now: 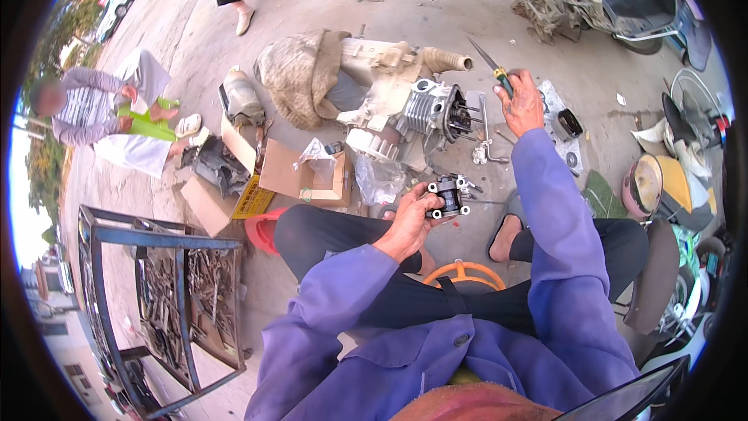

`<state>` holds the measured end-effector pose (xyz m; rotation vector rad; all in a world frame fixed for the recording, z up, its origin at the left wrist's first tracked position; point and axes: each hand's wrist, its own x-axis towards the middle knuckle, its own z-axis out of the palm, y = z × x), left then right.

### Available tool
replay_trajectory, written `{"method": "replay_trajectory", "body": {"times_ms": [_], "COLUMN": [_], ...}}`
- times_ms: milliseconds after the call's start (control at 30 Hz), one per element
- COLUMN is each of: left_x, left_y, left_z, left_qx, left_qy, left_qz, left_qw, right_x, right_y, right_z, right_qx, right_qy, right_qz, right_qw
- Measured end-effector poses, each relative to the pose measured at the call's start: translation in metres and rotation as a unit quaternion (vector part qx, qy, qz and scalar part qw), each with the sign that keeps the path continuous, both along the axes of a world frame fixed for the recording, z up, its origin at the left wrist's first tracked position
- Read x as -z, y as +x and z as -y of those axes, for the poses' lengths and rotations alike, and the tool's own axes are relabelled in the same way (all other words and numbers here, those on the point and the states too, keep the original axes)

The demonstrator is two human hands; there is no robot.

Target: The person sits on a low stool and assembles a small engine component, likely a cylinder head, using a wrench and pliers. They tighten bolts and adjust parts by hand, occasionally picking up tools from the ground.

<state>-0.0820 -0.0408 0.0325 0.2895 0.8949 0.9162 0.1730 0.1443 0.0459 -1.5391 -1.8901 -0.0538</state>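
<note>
My left hand (412, 220) grips a small dark metal engine part, a rocker arm holder (448, 196) with round bolt eyes at its corners, held above my lap. My right hand (522, 103) is raised farther off to the right, closed round the green and yellow handle of a long, pointed tool (501, 76). Its grey blade tapers up and to the left; whether it is a knife or a screwdriver I cannot tell. Between the hands and beyond them lies an engine with a finned cylinder (427, 107), its studs sticking out to the right.
Beside the engine lie a wrench (485, 129) and a dark oval part (569, 123). Left are an opened cardboard box (308, 175), a plastic bag (379, 179) and a metal rack of tools (183, 245). A seated person (117, 109) is at far left. Scooter parts (639, 0) stand back right.
</note>
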Motion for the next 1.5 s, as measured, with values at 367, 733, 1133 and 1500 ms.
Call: {"method": "replay_trajectory", "body": {"times_ms": [367, 733, 1133, 1500], "left_x": [0.006, -0.005, 0.012, 0.027], "left_y": [0.002, -0.002, -0.026, -0.037], "left_z": [-0.005, -0.006, -0.006, -0.008], "left_qx": [0.020, -0.040, -0.114, -0.120], "left_qy": [0.019, 0.004, -0.003, -0.002], "left_qz": [-0.018, 0.013, 0.024, 0.024], "left_qw": [0.999, 0.999, 0.993, 0.992], "right_x": [-0.060, -0.103, 0.081, 0.091], "right_y": [-0.101, -0.021, -0.107, -0.144], "right_z": [-0.090, 0.039, 0.217, 0.190], "right_qx": [-0.076, -0.151, 0.080, 0.085], "right_qy": [-0.028, -0.142, -0.183, -0.104], "right_qz": [0.329, -0.295, -0.275, -0.274], "right_qw": [0.941, 0.932, 0.941, 0.952]}}
